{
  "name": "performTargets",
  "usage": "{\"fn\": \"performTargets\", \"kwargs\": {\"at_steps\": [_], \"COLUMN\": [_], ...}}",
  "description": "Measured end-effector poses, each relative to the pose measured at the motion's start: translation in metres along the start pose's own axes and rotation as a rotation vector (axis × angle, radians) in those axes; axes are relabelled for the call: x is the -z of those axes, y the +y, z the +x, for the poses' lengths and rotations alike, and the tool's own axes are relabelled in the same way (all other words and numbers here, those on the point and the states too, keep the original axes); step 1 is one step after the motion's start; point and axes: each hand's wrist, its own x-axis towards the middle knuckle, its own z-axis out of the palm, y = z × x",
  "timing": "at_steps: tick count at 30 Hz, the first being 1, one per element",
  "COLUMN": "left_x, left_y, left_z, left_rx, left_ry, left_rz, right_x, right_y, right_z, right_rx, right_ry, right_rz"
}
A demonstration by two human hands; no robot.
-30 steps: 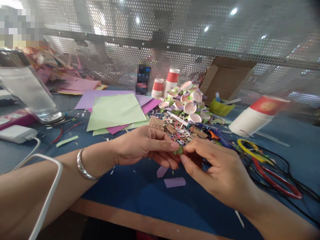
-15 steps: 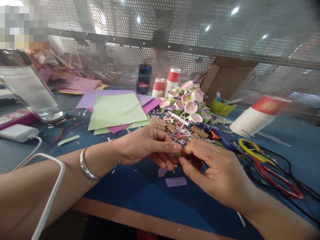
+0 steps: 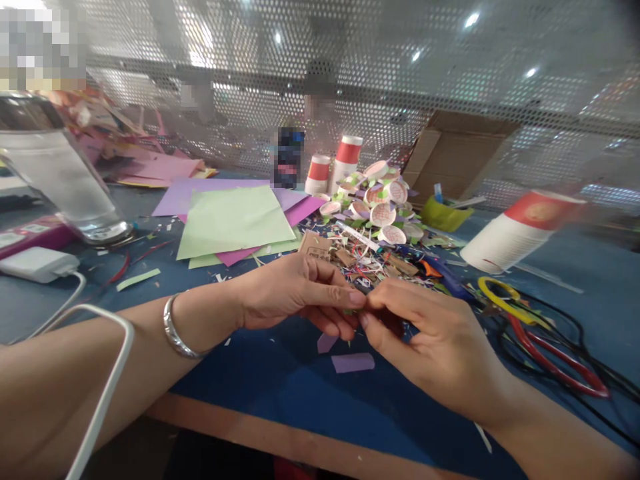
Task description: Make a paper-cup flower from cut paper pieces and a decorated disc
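My left hand [image 3: 313, 293] and my right hand [image 3: 430, 340] meet above the front of the blue table [image 3: 280, 400]. Between their fingertips is a small green paper piece [image 3: 354, 311], mostly hidden by the fingers. The left thumb and fingers pinch it, and the right thumb and forefinger close on its right side. Below the hands lie two purple paper strips [image 3: 353, 363]. Just beyond them spreads a heap of paper scraps [image 3: 367, 260], and behind that a pile of cut cup bottoms [image 3: 383, 215] with green and purple bits on them.
Green paper sheets [image 3: 235, 223] lie over purple ones at centre left. A glass of water [image 3: 75, 180] and a white charger [image 3: 37, 265] stand left. On the right are a stack of paper cups [image 3: 523, 230], yellow-handled scissors [image 3: 500, 297], red-handled pliers [image 3: 560, 363] and black cables.
Almost nothing differs. My fingers have shifted very slightly around the green paper piece, and a little less of it shows. The view has moved by a few pixels.
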Motion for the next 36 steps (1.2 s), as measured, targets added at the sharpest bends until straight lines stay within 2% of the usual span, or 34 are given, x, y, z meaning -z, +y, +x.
{"fn": "performTargets", "kwargs": {"at_steps": [9, 18, 36], "left_x": [0.002, 0.001, -0.009], "left_y": [0.004, 0.003, 0.002], "left_z": [-0.001, -0.001, -0.001], "left_rx": [-0.038, -0.071, 0.011], "left_ry": [-0.012, 0.050, 0.092], "left_rz": [0.040, 0.113, 0.118], "right_x": [0.001, 0.001, -0.001], "right_y": [0.000, 0.002, 0.003], "right_z": [-0.001, 0.002, 0.003], "right_rx": [-0.040, -0.038, -0.026], "right_ry": [-0.013, -0.016, -0.057], "right_rz": [0.045, 0.065, 0.027]}}
